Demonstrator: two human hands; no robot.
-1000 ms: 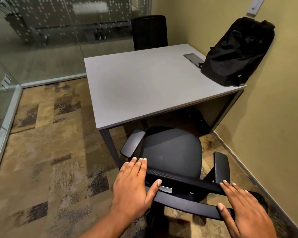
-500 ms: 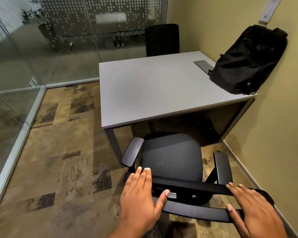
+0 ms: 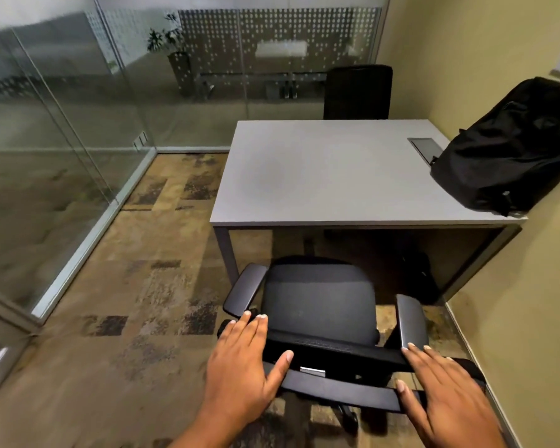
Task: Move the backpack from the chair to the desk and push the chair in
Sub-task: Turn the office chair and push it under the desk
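Observation:
The black backpack (image 3: 511, 156) lies on the right side of the grey desk (image 3: 320, 176), leaning against the yellow wall. A black office chair (image 3: 317, 302) with two armrests stands in front of the desk, its seat facing the desk and a little short of the desk's front edge. My left hand (image 3: 240, 370) lies over the left end of the chair's backrest top, thumb hooked on the near side. My right hand (image 3: 446, 392) holds the right end of the backrest the same way. The seat is bare.
A second black chair (image 3: 358, 92) stands behind the desk's far edge. A cable hatch (image 3: 425, 148) is set in the desktop beside the backpack. Glass walls (image 3: 62, 156) close the left and back. The yellow wall (image 3: 530, 302) runs close along the right. Patterned carpet lies to the left.
My view has swung left and the chair now faces the desk squarely instead of at an angle. Both hands have stayed on the backrest. The backpack has not moved.

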